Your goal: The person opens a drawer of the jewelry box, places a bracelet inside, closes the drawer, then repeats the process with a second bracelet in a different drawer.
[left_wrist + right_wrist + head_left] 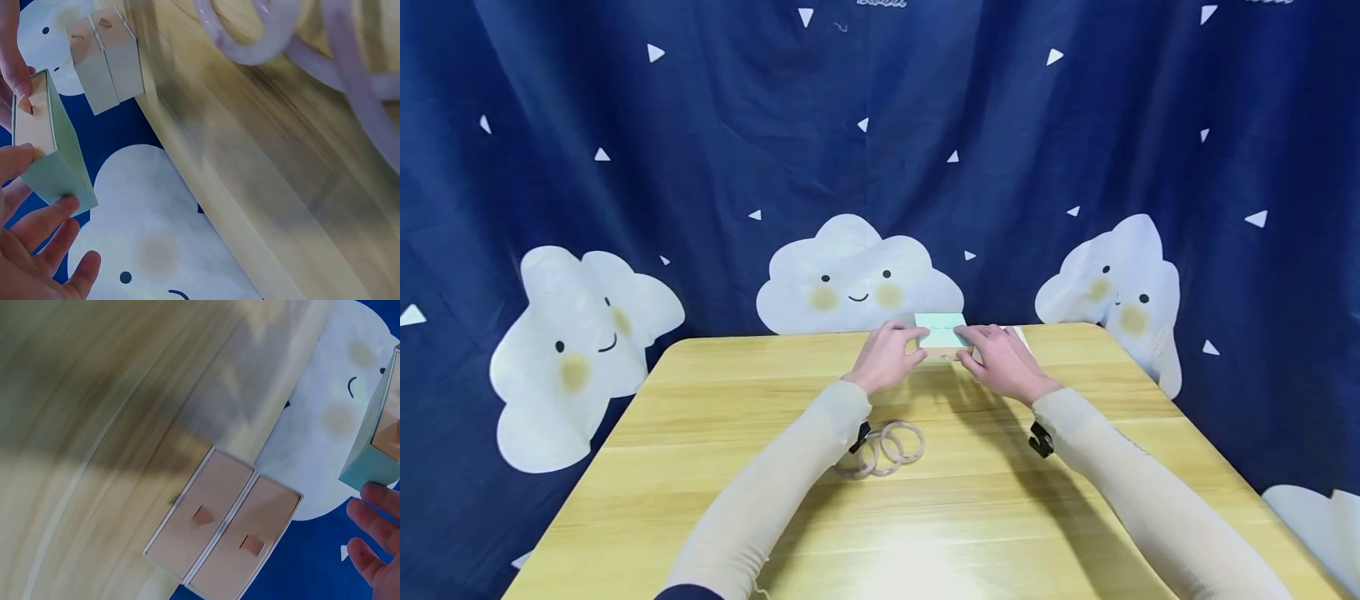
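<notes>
Near the table's far edge, my left hand (886,357) and right hand (1006,362) hold a small mint-green drawer box (942,325) between them. Each hand pinches one end, thumb at the near side. The box's peach front (39,119) has a small folded tab, as the left wrist view shows. Beside the right hand stand two white boxes with peach fronts (220,519), side by side; in the head view that hand mostly hides them. Pale purple bangles (904,423) lie overlapping on the table, partly behind the left forearm.
The wood-grain table (737,392) ends just past the hands. A dark blue curtain (722,167) with smiling clouds and white triangles hangs behind it. Black straps with small devices (1041,439) sit at both wrists.
</notes>
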`<act>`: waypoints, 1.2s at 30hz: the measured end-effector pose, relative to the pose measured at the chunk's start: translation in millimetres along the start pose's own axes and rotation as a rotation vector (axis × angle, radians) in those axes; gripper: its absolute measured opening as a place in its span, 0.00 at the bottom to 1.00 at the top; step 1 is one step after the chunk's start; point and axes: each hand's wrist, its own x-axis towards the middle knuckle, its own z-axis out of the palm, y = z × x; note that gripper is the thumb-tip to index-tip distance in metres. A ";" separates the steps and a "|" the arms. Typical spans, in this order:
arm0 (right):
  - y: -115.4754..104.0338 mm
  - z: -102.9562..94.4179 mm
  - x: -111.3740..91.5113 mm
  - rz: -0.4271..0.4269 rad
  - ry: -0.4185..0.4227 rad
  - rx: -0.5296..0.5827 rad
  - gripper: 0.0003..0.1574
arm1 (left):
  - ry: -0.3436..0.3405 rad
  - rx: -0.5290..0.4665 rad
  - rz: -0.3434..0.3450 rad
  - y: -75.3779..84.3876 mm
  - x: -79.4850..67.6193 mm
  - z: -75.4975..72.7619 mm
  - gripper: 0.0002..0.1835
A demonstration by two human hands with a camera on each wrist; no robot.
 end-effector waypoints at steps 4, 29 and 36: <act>-4.5 5.7 5.0 0.002 -0.016 0.016 0.28 | 0.005 -0.014 -0.019 -6.9 -4.1 -1.8 0.22; -32.2 37.7 24.6 -0.061 -0.052 0.048 0.29 | -0.034 -0.047 -0.120 -41.6 -33.6 -12.5 0.24; -38.9 44.4 27.7 -0.083 -0.043 0.076 0.28 | -0.047 -0.060 -0.140 -47.7 -39.4 -15.6 0.23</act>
